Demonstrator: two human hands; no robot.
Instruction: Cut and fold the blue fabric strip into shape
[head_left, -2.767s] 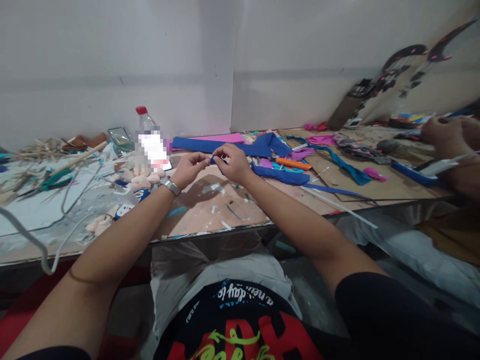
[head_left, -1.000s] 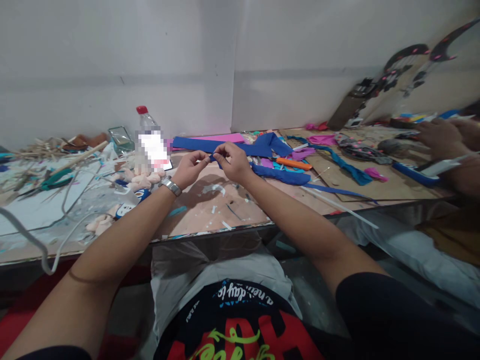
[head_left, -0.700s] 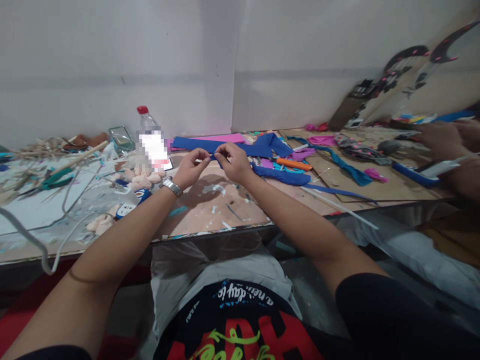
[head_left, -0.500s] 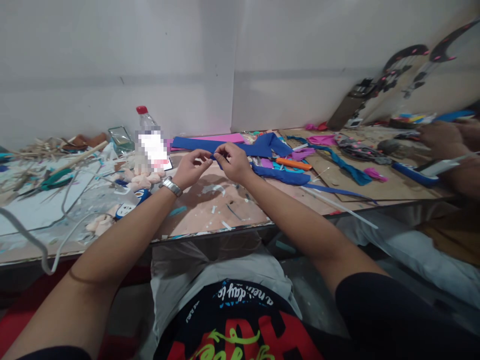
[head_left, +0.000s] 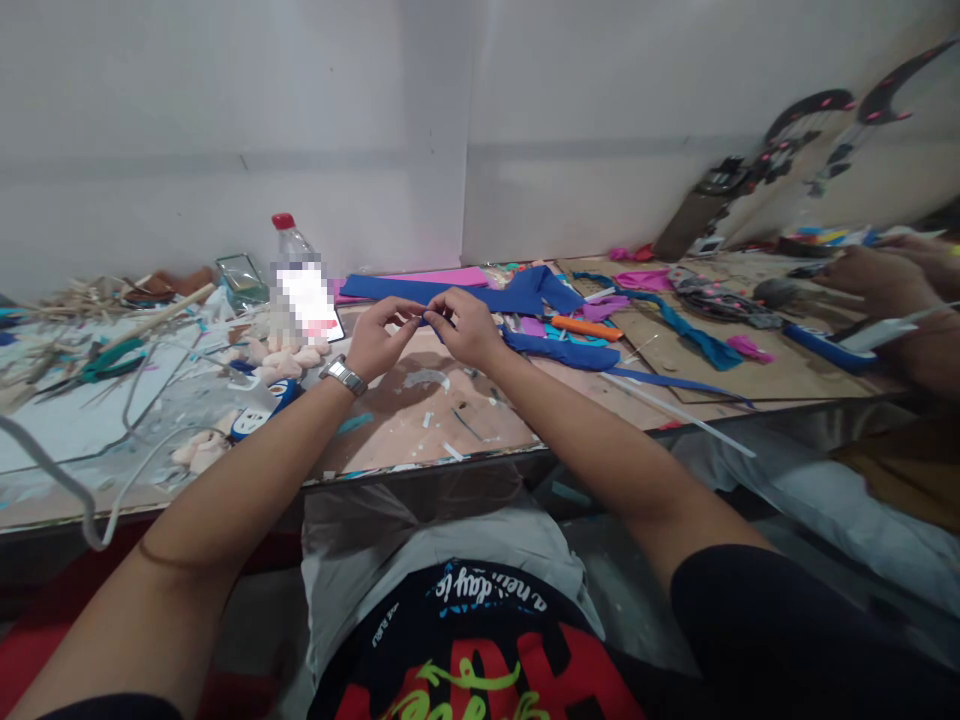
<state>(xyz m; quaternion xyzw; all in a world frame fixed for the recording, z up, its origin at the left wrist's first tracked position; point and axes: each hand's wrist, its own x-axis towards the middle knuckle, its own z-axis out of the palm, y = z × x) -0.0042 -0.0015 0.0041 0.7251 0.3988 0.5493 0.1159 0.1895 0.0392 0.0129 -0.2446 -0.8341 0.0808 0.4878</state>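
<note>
My left hand (head_left: 385, 335) and my right hand (head_left: 466, 325) meet above the table, fingertips pinched together on a small piece of blue material (head_left: 424, 320). Most of that piece is hidden by my fingers, and whether it is paper or cloth I cannot tell. Just behind my hands lies a long flat blue strip (head_left: 390, 288), with a folded blue piece (head_left: 555, 290) at its right end. To the right of my right wrist rest another blue strip (head_left: 570, 352) and a thin blue ribbon-like strip (head_left: 675, 382).
A phone with a lit screen (head_left: 309, 300) leans against a red-capped bottle (head_left: 283, 221). Left are green-handled pliers (head_left: 112, 362), thin sticks (head_left: 90, 298) and a white cord (head_left: 60, 460). An orange cutter-like tool (head_left: 587, 327) lies right, near a co-worker's hands (head_left: 877, 280).
My fingertips have drawn slightly closer together, and less of the small blue piece shows. The co-worker's hands at the right have shifted a little.
</note>
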